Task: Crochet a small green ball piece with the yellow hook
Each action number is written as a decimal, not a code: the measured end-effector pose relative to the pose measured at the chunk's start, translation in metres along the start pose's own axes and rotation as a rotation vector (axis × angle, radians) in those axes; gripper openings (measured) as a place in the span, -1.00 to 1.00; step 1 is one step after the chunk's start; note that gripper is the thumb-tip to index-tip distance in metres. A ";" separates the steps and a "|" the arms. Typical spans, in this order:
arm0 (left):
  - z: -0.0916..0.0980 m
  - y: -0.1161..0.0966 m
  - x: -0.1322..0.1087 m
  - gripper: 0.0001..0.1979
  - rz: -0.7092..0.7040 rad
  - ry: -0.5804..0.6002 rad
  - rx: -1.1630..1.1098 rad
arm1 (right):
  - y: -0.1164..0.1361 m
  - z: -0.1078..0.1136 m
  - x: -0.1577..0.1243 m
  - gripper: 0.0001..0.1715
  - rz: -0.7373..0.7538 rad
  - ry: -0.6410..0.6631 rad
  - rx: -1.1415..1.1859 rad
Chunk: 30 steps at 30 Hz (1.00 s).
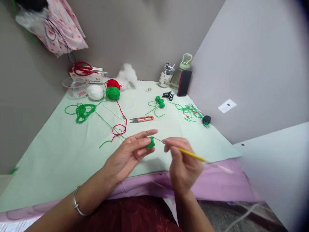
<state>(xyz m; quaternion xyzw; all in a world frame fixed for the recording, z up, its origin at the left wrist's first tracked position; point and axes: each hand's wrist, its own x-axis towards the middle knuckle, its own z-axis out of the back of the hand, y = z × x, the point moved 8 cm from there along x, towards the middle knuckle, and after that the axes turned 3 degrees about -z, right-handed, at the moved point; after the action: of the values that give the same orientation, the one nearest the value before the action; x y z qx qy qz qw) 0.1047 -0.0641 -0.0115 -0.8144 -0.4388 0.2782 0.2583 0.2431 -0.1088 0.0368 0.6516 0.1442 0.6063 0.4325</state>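
Note:
Between the thumb and fingers of my left hand (131, 153) is a small green crochet piece (150, 143), and green yarn runs up over the index finger. My right hand (184, 162) grips a crochet hook (191, 154) with a yellow handle, pinched near its metal end. The hook's tip meets the top of the green piece. Beyond both hands, orange thread snips (142, 119) lie on the pale green cloth.
Yarn balls in white (96, 92), green (113, 93) and red (113, 84) sit at the back left, near red scissors (83, 69). Green crocheted bits (159, 101), yarn scraps (190, 110), a phone (184, 83) and a bottle (177, 75) are further right.

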 end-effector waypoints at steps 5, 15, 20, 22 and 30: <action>0.000 -0.008 -0.003 -0.65 -0.154 0.008 0.202 | -0.016 -0.007 0.004 -0.79 -0.226 0.057 0.291; 0.000 -0.015 -0.007 -0.69 -0.207 0.068 0.362 | -0.031 -0.008 0.007 -0.76 -0.406 0.033 0.445; 0.002 -0.022 -0.010 -0.68 -0.248 0.032 0.424 | -0.019 -0.005 0.009 -0.74 -0.311 0.078 0.357; 0.004 -0.025 -0.011 -0.68 -0.287 0.009 0.497 | -0.011 -0.003 0.006 -0.74 -0.230 0.105 0.212; 0.002 -0.032 -0.017 -0.72 -0.458 -0.088 0.690 | 0.023 -0.007 -0.003 -0.67 0.217 0.188 -0.138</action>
<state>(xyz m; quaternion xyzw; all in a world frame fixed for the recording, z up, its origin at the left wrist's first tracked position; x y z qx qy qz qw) 0.0773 -0.0628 0.0118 -0.5489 -0.5003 0.3787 0.5523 0.2283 -0.1222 0.0510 0.5722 0.0708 0.7164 0.3928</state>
